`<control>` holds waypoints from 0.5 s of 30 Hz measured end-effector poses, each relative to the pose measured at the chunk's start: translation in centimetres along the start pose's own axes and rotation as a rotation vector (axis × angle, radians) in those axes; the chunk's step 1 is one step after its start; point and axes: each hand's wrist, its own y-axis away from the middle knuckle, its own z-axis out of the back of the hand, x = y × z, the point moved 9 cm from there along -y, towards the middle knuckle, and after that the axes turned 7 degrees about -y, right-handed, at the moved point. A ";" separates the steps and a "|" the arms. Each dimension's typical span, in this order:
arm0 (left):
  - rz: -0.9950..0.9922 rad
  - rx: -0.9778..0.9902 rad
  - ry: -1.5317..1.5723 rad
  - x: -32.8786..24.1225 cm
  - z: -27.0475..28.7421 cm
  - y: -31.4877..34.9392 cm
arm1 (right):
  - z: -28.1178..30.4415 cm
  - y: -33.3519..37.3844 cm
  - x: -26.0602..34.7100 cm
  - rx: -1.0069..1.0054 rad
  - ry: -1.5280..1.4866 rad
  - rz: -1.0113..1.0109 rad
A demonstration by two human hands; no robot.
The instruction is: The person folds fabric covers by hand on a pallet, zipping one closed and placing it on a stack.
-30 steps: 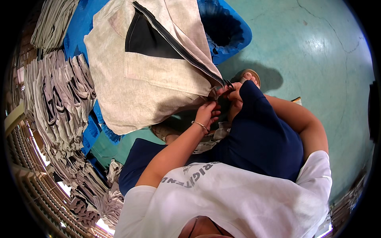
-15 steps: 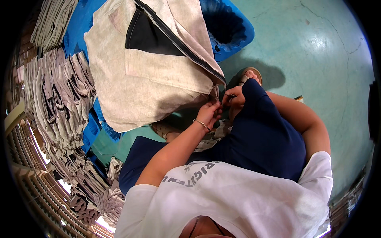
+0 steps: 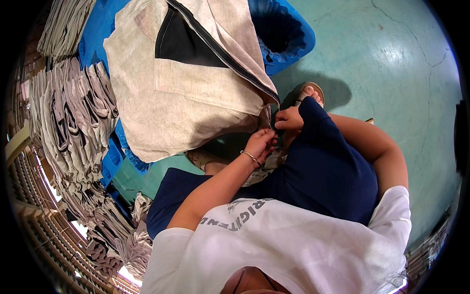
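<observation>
One beige garment (image 3: pixel 147 112) was spread over a blue plastic support (image 3: pixel 304 41), in front of the seated person, with its narrow corner hung down between the person's knees. A black patch (image 3: pixel 183 44) was set into the cloth, and beside it a black strip (image 3: pixel 223 54) was run slantwise down to that same corner.

The left hand (image 3: pixel 263 143) was held palm inward just below the corner, its thumb and forefinger closed in a pinch, apparently on the garment's loose end; whether cloth or a thread was caught there could not be told. The other fingers were loosely curled. The right hand (image 3: pixel 289 118) was placed just beside it, near the dark knee of the trousers (image 3: pixel 333 166), with its fingers bent downward and partly hidden; how far they were closed, and on what, could not be told.

From this, the step in hand was judged to be fine fingertip work at the end of the strip, with the bulk of the garment borne by the support. For the next move, a steady left pinch seemed to be called for, with the right fingertips brought accurately to the same small spot and the cloth kept from being tugged out of place.
</observation>
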 end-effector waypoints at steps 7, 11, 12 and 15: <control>0.024 -0.009 -0.025 -0.3 -0.6 0.4 | 0.1 -0.6 -0.3 -0.046 -0.066 -0.137; 0.019 0.092 -0.168 1.0 -0.2 -0.7 | 0.8 -0.3 -0.8 -0.042 -0.037 -0.109; 0.020 0.124 -0.221 1.6 0.2 -1.1 | 1.2 0.0 -0.6 -0.028 -0.063 -0.135; -0.294 0.003 -0.930 0.9 1.9 -1.8 | 1.1 0.4 -3.5 -0.023 -0.044 -0.185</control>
